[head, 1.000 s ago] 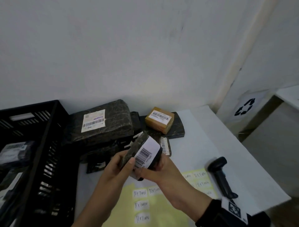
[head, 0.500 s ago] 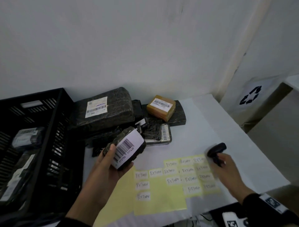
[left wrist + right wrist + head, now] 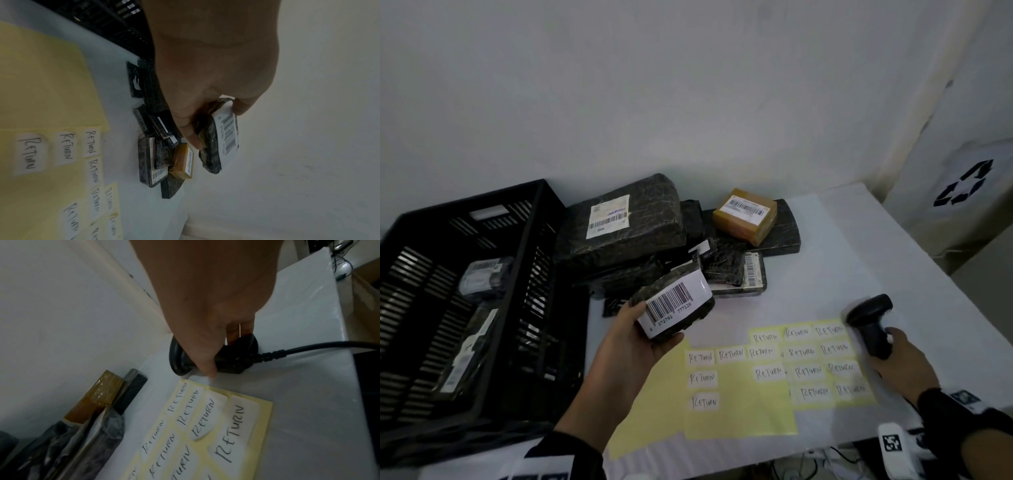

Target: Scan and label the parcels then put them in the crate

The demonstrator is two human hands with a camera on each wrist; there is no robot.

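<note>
My left hand [image 3: 640, 337] holds a small dark parcel [image 3: 676, 305] above the table, its white barcode label facing up; the left wrist view shows fingers and thumb curled round the parcel [image 3: 221, 142]. My right hand [image 3: 893, 359] grips the handle of the black barcode scanner [image 3: 869, 322], lifted over the sticker sheets; the scanner [image 3: 226, 355] and its cable show under the fingers in the right wrist view. Yellow sheets of white RETURN stickers [image 3: 801, 363] lie between the hands. The black crate [image 3: 482, 294] stands at the left with a few parcels inside.
A pile of parcels sits at the back of the table: a large dark one [image 3: 623, 222], a brown box [image 3: 746, 214] on a flat dark one, and smaller ones [image 3: 736, 274]. A white bin with a recycling mark [image 3: 962, 192] stands right of the table.
My right hand left the parcel, reached right and picked up the scanner. My left hand alone keeps the parcel, now tilted with the barcode upward.
</note>
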